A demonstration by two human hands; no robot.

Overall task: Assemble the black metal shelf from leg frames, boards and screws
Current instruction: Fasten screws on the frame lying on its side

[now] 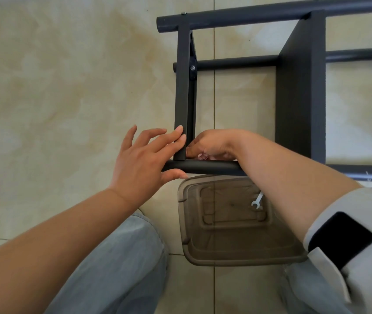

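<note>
Down at the near corner of the shelf, the left hand (144,159) has its fingers (176,135) straight and slightly spread, the tips pressing the side of the narrow upright board (183,87), while the thumb lies under the near leg tube (203,167). Just on the other side of that board, the right hand (212,143) is curled in against the joint where board meets tube; its fingertips look pinched together on something small (too hidden to name).

The black metal shelf (298,98) lies on its side on the tiled floor (67,87), with the far leg tube (271,14) running across the top of the view and a middle rail (235,62) between the two. A wider dark board (300,91) stands further right. A screw head (193,68) shows on the bracket partway up the narrow board.

Below the near tube sits a smoky clear plastic bin (237,250), and a small silver wrench (257,201) lies inside it, partly behind the right forearm. Jeans-clad knees (123,257) frame the bottom.
</note>
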